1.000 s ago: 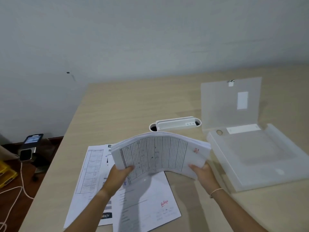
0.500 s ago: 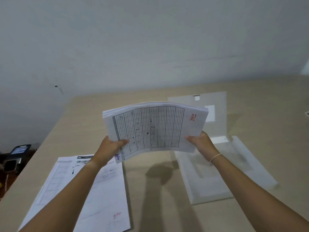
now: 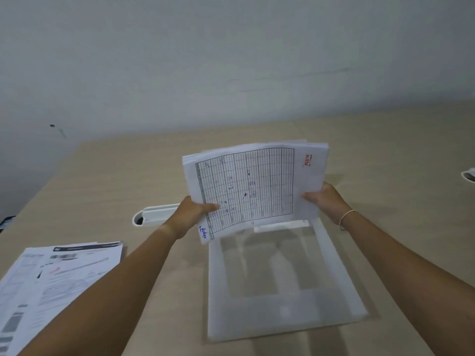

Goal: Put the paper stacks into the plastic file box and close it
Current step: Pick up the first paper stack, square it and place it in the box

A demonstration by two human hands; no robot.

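Note:
I hold a thick paper stack [image 3: 257, 183] with a printed grid on its top sheet, nearly upright, in the air above the far end of the open translucent plastic file box [image 3: 282, 291]. My left hand [image 3: 190, 214] grips the stack's lower left edge. My right hand [image 3: 323, 201] grips its right edge. The box lies flat on the table, and its raised lid is mostly hidden behind the stack. More paper sheets [image 3: 51, 278] lie on the table at the left.
A white cable grommet with a slotted cover [image 3: 154, 217] sits in the wooden table [image 3: 385, 176] just left of my left hand. Another grommet [image 3: 469, 176] shows at the right edge. A grey wall stands behind the table.
Both hands have carried the paper stack up off the left pile and rightward, tilting it more upright until it hangs over the open file box.

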